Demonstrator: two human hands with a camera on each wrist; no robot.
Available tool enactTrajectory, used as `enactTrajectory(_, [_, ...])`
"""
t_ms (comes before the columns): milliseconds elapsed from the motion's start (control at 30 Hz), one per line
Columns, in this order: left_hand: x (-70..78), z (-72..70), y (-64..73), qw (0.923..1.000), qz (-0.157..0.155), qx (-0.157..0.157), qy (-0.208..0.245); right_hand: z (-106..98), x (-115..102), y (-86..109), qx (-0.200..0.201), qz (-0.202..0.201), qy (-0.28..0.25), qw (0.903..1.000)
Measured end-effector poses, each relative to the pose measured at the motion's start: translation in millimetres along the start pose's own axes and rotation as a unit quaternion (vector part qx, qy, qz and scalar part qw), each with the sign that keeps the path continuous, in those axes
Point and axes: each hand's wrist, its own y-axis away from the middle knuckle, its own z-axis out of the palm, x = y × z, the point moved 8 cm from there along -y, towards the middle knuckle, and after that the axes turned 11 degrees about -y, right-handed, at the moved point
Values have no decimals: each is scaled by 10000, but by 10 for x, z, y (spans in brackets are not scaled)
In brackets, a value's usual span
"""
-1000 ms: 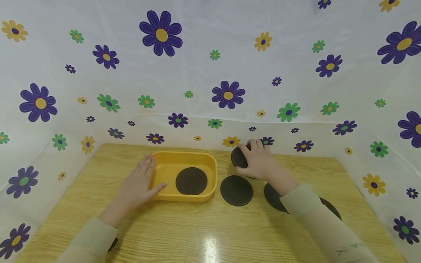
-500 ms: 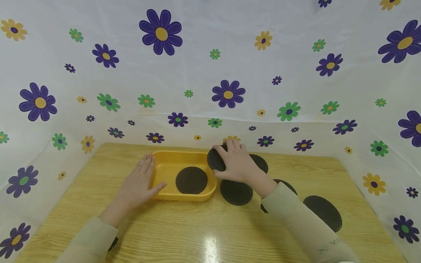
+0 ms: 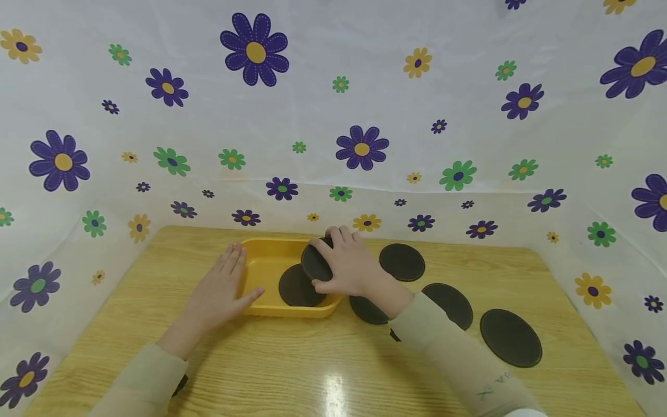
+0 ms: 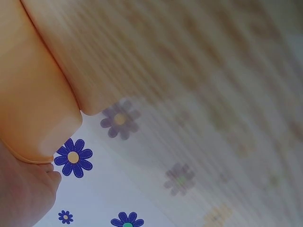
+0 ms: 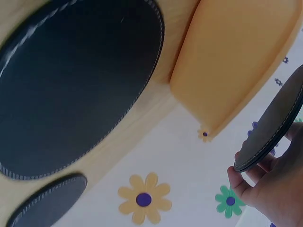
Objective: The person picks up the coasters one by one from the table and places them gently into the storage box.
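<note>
Fingers of my right hand [image 3: 350,265] grip a round black leather coaster [image 3: 315,264] above the yellow plastic tray [image 3: 260,262]; my left hand [image 3: 221,289] rests flat, relaxed, against the tray's left wall.

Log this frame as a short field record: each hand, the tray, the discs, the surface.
left hand: left hand lies flat against the left wall of the yellow plastic tray
right hand: right hand grips a dark round leather coaster over the tray
in tray: one dark coaster lying flat
on table: four dark coasters right of the tray
surface: light wooden table
</note>
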Motion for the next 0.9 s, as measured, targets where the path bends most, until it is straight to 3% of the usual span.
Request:
enactTrajectory(400, [-3,-10,2,9999,-52,-32,82,175,-233,-109,-119,-266,-4,9996])
enactTrajectory(900, [-11,3,3,9999,-32,-69,78,514,-256,-218,-665,-186,-53,9976])
